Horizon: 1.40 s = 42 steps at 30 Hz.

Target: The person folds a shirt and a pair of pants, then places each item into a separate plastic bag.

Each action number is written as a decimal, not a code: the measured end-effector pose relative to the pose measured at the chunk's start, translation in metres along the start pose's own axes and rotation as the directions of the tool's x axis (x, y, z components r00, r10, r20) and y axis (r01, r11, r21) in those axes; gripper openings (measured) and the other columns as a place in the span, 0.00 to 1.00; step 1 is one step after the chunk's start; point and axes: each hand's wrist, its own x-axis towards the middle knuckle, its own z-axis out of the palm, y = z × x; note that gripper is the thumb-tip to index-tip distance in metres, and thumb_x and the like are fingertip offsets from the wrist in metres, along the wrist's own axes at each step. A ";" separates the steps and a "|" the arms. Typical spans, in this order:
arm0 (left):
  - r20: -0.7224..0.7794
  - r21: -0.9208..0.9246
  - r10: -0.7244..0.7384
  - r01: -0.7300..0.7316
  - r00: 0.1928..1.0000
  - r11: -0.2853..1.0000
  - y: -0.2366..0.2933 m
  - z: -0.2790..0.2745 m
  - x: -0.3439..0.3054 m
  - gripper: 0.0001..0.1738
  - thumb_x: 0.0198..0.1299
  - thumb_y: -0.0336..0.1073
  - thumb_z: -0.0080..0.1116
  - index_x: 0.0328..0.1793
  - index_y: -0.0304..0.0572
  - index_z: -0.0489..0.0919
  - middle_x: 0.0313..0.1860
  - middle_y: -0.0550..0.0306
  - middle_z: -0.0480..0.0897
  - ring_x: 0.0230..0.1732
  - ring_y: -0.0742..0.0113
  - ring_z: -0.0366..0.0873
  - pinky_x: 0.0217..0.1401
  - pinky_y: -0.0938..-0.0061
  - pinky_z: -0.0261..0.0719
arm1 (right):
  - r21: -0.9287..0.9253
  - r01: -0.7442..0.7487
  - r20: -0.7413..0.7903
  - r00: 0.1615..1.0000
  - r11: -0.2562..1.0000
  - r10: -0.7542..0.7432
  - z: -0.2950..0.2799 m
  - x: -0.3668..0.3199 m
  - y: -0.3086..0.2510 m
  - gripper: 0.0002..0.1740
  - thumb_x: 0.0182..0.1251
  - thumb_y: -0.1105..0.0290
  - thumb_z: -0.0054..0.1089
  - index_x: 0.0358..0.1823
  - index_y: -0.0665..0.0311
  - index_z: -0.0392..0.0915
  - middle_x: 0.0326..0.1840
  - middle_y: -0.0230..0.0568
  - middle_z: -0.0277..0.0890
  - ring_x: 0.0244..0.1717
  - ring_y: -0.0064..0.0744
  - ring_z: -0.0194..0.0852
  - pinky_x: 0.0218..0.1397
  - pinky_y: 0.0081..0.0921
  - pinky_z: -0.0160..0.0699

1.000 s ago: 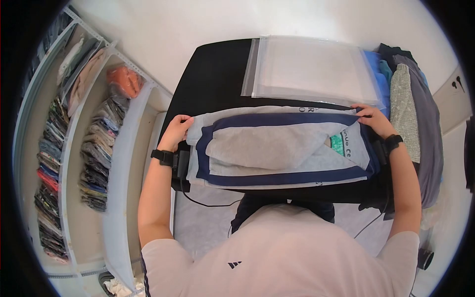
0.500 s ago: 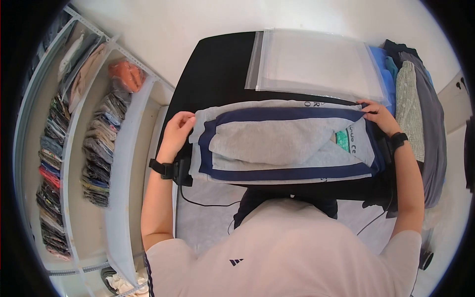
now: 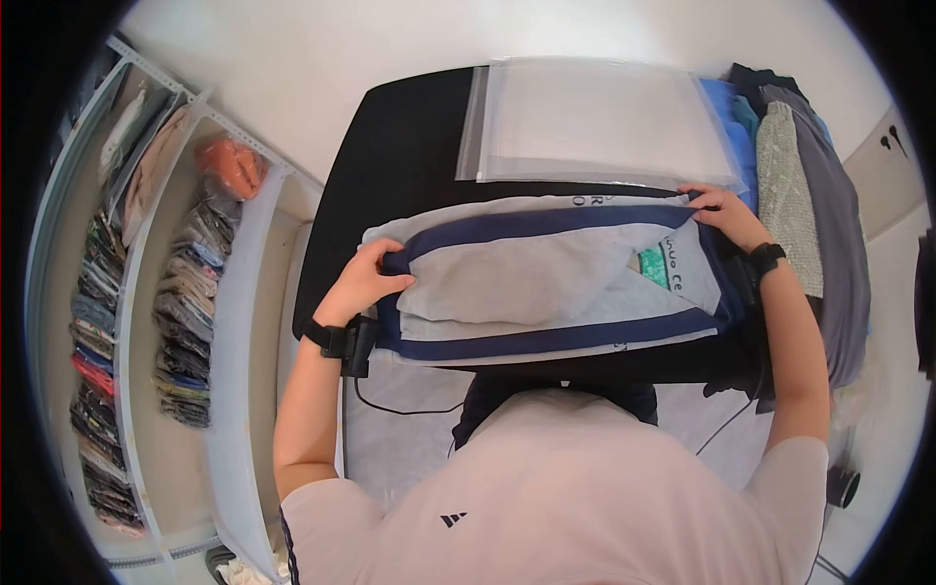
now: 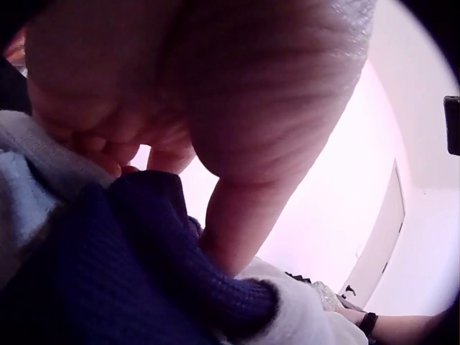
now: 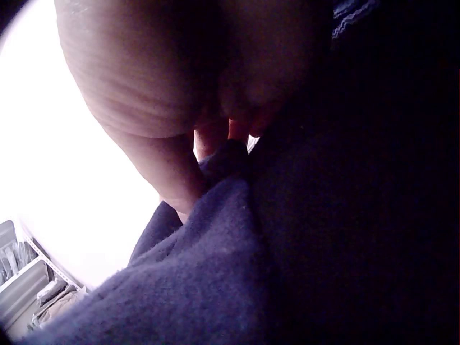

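Observation:
A folded grey garment (image 3: pixel 517 278) with navy bands lies lengthwise along the table's front, a green print and lettering showing near its right end. At its upper left corner the left hand (image 3: pixel 366 283) pinches the navy ribbed band (image 4: pixel 151 251) between thumb and fingers. The right hand (image 3: pixel 729 216) grips the upper right corner; in the right wrist view its thumb and fingers hold navy cloth (image 5: pixel 208 266). Part of the fingers of each hand is hidden by the fabric.
Clear plastic bags (image 3: pixel 604 122) lie flat at the back of the black table (image 3: pixel 400 136). Several garments (image 3: pixel 814 205) are heaped at its right end. Shelves (image 3: pixel 141 322) with bagged clothes stand at the left. A cable (image 3: pixel 409 411) hangs below the table's front edge.
The left hand has shifted right and down from the garment's outer left edge onto the navy band, pulling in that corner. The right hand keeps its hold. The head view has shifted slightly.

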 end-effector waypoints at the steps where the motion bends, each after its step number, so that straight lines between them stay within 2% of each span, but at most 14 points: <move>1: -0.027 -0.015 -0.003 0.003 1.000 1.000 0.000 0.003 0.001 0.27 0.42 0.40 0.73 0.50 0.41 0.77 0.40 0.58 0.72 0.39 0.68 0.68 0.43 0.76 0.70 | -0.003 -0.008 -0.011 1.000 1.000 0.008 0.000 -0.002 -0.001 0.10 0.53 0.83 0.56 0.36 0.68 0.81 0.60 0.33 0.71 0.59 0.27 0.66 0.62 0.19 0.61; 3: -0.086 0.040 0.072 -0.068 0.994 0.997 0.003 0.003 0.000 0.21 0.46 0.37 0.70 0.45 0.39 0.76 0.41 0.60 0.71 0.40 0.69 0.68 0.43 0.77 0.69 | -0.005 -0.005 -0.008 1.000 1.000 0.005 0.001 -0.002 -0.004 0.10 0.52 0.83 0.56 0.36 0.69 0.81 0.60 0.33 0.71 0.58 0.27 0.67 0.61 0.19 0.61; 9: -0.127 -0.330 0.129 -0.165 0.983 0.930 0.041 -0.011 -0.017 0.07 0.62 0.30 0.54 0.44 0.40 0.70 0.36 0.68 0.70 0.39 0.81 0.65 0.44 0.83 0.66 | 0.036 -0.013 -0.016 1.000 0.999 0.014 0.001 -0.001 0.001 0.09 0.52 0.83 0.56 0.36 0.70 0.80 0.59 0.33 0.72 0.55 0.25 0.67 0.59 0.18 0.62; 13: -0.238 -0.738 0.031 -0.201 0.971 0.644 0.066 -0.026 -0.023 0.10 0.64 0.31 0.53 0.49 0.39 0.69 0.40 0.65 0.74 0.42 0.79 0.70 0.49 0.84 0.68 | 0.021 0.022 0.012 1.000 1.000 -0.022 -0.002 -0.002 0.001 0.08 0.55 0.79 0.57 0.37 0.69 0.80 0.59 0.34 0.72 0.55 0.26 0.66 0.60 0.19 0.60; 17: -0.275 -0.536 -0.012 -0.143 0.961 0.832 0.015 -0.029 0.012 0.12 0.64 0.34 0.54 0.50 0.38 0.70 0.38 0.62 0.76 0.38 0.78 0.71 0.46 0.82 0.70 | 0.106 0.009 0.022 1.000 0.994 -0.012 -0.002 0.003 -0.001 0.14 0.65 0.66 0.53 0.41 0.71 0.78 0.58 0.36 0.72 0.58 0.25 0.64 0.64 0.20 0.55; 19: -0.151 -0.318 -0.277 0.218 0.949 0.923 0.006 -0.016 0.016 0.15 0.61 0.35 0.58 0.49 0.35 0.71 0.37 0.64 0.75 0.37 0.78 0.70 0.44 0.83 0.68 | 0.071 -0.068 -0.020 0.997 0.995 0.070 0.001 0.004 -0.007 0.17 0.67 0.62 0.53 0.43 0.71 0.78 0.56 0.35 0.72 0.57 0.24 0.64 0.63 0.20 0.56; 21: -0.051 -0.499 -0.225 0.170 0.973 0.850 -0.006 -0.001 0.023 0.12 0.60 0.33 0.59 0.46 0.34 0.73 0.34 0.65 0.74 0.34 0.79 0.69 0.38 0.83 0.67 | 0.073 -0.074 -0.003 0.997 0.995 0.074 0.000 0.007 -0.007 0.17 0.68 0.61 0.53 0.44 0.71 0.77 0.55 0.34 0.72 0.57 0.24 0.64 0.63 0.20 0.56; 28: -0.192 -0.490 -0.115 0.007 0.975 0.872 -0.009 -0.011 0.014 0.10 0.58 0.33 0.61 0.33 0.39 0.70 0.28 0.69 0.72 0.31 0.82 0.67 0.34 0.84 0.66 | -0.065 -0.008 0.052 0.999 0.998 0.011 0.000 0.015 0.000 0.14 0.67 0.64 0.53 0.43 0.70 0.77 0.54 0.32 0.70 0.54 0.22 0.63 0.61 0.18 0.56; 31: -0.131 -0.421 -0.250 0.174 0.959 0.890 -0.015 -0.001 0.011 0.12 0.57 0.34 0.63 0.38 0.37 0.72 0.29 0.68 0.73 0.31 0.78 0.68 0.37 0.81 0.69 | -0.044 -0.004 0.018 1.000 0.999 0.005 0.002 0.011 -0.005 0.11 0.65 0.65 0.55 0.32 0.66 0.78 0.55 0.35 0.70 0.53 0.26 0.65 0.60 0.21 0.59; 33: -0.196 -0.404 -0.272 0.175 0.942 0.898 -0.022 0.001 0.007 0.18 0.54 0.35 0.65 0.48 0.37 0.72 0.37 0.60 0.76 0.39 0.72 0.71 0.45 0.76 0.71 | -0.091 0.014 0.090 0.996 0.996 -0.006 -0.006 0.009 -0.009 0.11 0.66 0.65 0.54 0.41 0.65 0.78 0.58 0.35 0.68 0.58 0.27 0.63 0.63 0.23 0.57; 35: -0.511 0.112 0.106 -0.056 0.853 0.992 0.013 -0.007 -0.010 0.25 0.53 0.35 0.65 0.56 0.39 0.72 0.50 0.50 0.74 0.51 0.62 0.71 0.55 0.70 0.70 | 0.070 -0.057 -0.003 0.998 0.996 0.058 -0.012 -0.013 -0.046 0.16 0.66 0.65 0.54 0.53 0.63 0.74 0.60 0.36 0.67 0.62 0.27 0.61 0.66 0.25 0.55; 37: -0.458 0.181 0.233 -0.167 0.858 0.969 0.044 -0.015 -0.021 0.27 0.54 0.35 0.63 0.61 0.42 0.70 0.60 0.44 0.69 0.61 0.53 0.67 0.62 0.65 0.66 | -0.103 -0.043 -0.010 0.999 0.994 0.042 -0.008 -0.022 -0.093 0.22 0.67 0.63 0.53 0.61 0.61 0.69 0.62 0.39 0.66 0.65 0.30 0.59 0.68 0.28 0.55; 39: -0.123 0.280 0.407 -0.362 0.905 0.889 0.064 -0.009 -0.021 0.32 0.58 0.39 0.60 0.68 0.43 0.64 0.71 0.47 0.60 0.69 0.51 0.59 0.66 0.59 0.62 | -0.356 0.150 0.055 0.989 0.922 -0.140 0.018 -0.021 -0.119 0.22 0.67 0.63 0.52 0.61 0.62 0.69 0.65 0.43 0.64 0.67 0.34 0.58 0.68 0.28 0.58; 42: 0.182 0.283 0.355 -0.394 0.917 0.874 0.054 0.024 0.001 0.36 0.61 0.49 0.54 0.72 0.45 0.58 0.75 0.45 0.52 0.75 0.45 0.49 0.71 0.50 0.53 | -0.641 0.250 0.132 0.967 0.726 -0.216 0.111 -0.006 -0.146 0.28 0.69 0.54 0.47 0.65 0.59 0.63 0.70 0.48 0.58 0.70 0.47 0.54 0.68 0.48 0.54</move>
